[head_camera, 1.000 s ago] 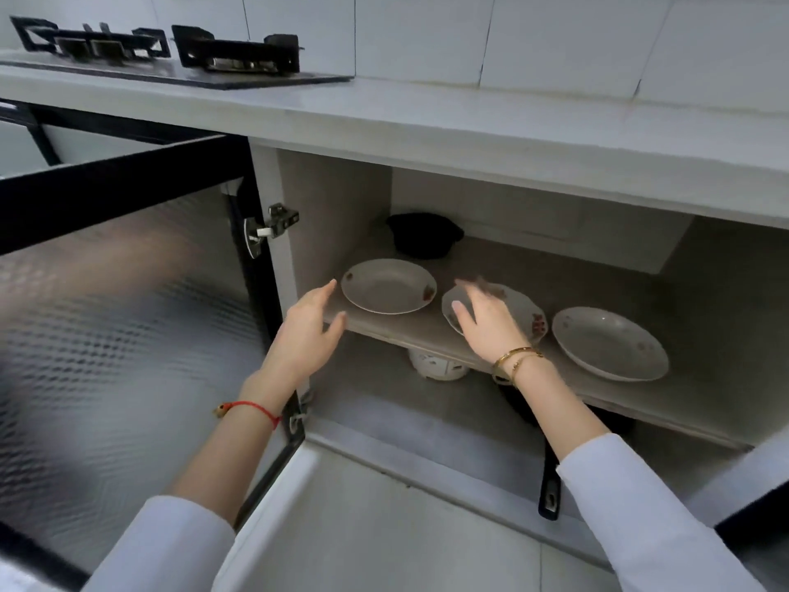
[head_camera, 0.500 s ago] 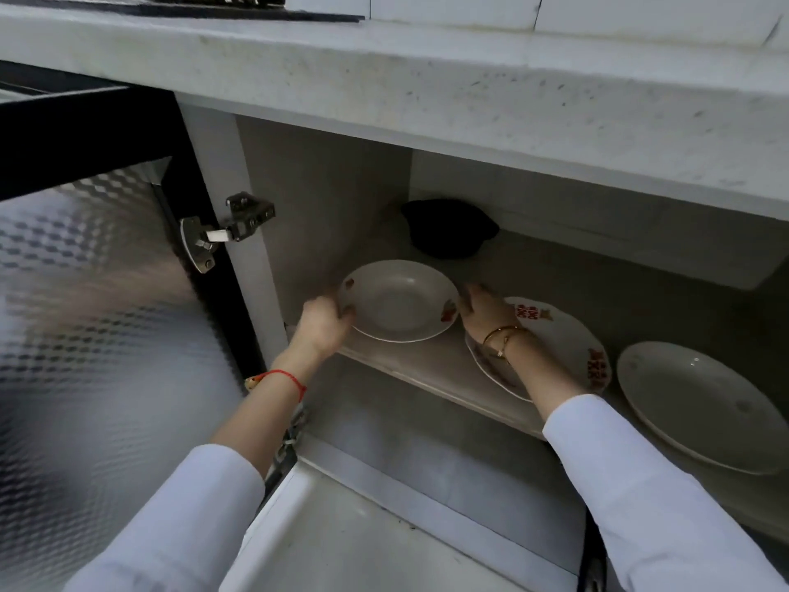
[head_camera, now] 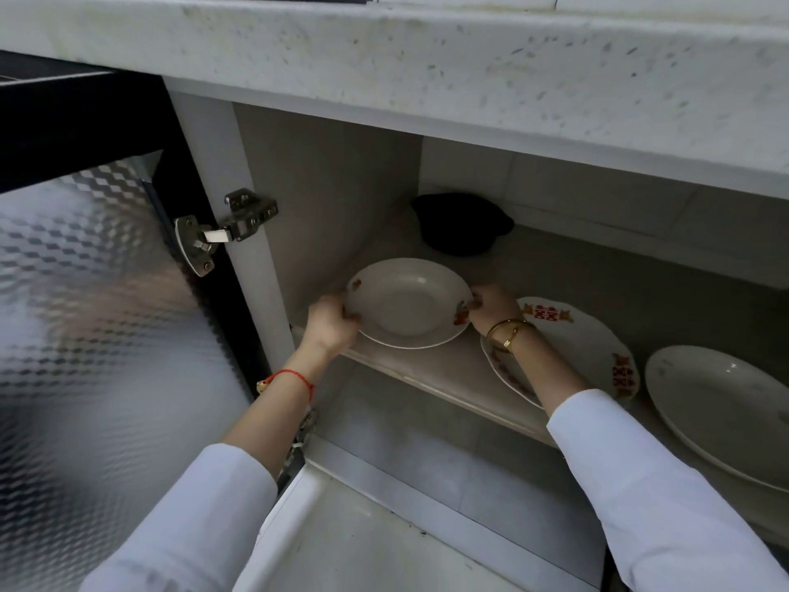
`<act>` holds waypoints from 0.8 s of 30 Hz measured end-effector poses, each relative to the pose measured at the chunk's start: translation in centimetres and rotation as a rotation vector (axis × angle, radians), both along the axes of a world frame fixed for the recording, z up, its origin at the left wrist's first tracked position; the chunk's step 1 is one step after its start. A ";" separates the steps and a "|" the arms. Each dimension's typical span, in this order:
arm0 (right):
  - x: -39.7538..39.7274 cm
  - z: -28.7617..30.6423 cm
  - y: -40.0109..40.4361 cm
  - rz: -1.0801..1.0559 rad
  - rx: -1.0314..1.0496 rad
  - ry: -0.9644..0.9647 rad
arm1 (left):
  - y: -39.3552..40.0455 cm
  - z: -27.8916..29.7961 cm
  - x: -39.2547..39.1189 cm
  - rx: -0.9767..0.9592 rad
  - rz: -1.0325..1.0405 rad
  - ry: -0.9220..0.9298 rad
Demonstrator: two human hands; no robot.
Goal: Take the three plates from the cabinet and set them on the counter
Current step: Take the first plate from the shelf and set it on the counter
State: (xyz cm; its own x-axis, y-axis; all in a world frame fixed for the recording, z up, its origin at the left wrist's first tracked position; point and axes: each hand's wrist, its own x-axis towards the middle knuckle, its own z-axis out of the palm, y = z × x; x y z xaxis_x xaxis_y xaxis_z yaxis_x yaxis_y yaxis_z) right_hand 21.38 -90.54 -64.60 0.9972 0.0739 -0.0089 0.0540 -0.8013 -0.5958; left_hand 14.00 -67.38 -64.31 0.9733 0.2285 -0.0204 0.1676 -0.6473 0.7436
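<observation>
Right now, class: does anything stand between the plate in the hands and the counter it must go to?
Yes. The counter's overhanging edge lies directly above the plate, which the left hand and right hand grip inside the cabinet. The plate must come forward, out past that edge, before rising. Nothing else visible blocks it.

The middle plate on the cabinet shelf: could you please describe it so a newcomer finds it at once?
Under the counter, the shelf carries three plates. The middle plate lies partly under the right hand. Only it has red lettering on its scalloped rim.
</observation>
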 end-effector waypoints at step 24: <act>-26.8 1.9 0.6 -0.150 0.570 -0.128 | 1.4 0.3 -23.2 -0.428 0.015 -0.310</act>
